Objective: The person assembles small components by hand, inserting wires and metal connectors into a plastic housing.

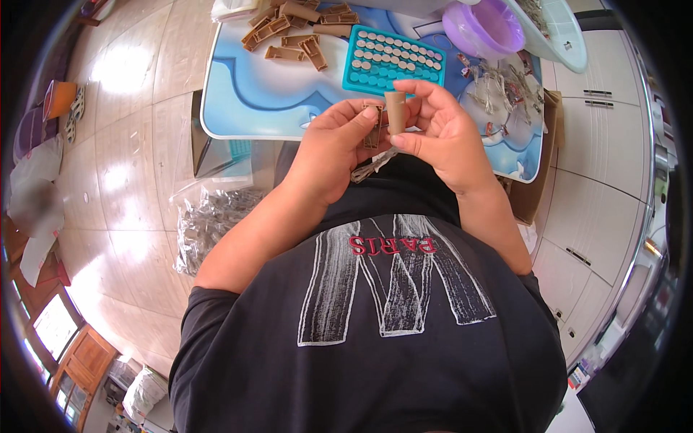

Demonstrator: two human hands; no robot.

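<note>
My left hand is closed on a brown plastic half-shell with moulded compartments, its thumb on the top end. Right beside it, my right hand pinches a smooth tan tapered shell upright between thumb and fingers. The two pieces are close together; whether they touch is unclear. Below them hangs a bundle of thin grey wires, its upper end hidden by my hands. Just beyond my fingers lies a teal tray with rows of small pale round discs.
More brown shells are piled at the far left of the blue-and-white table. On the right are a purple basin, tangled wires and a pale basket. A plastic bag of wires sits low on the left.
</note>
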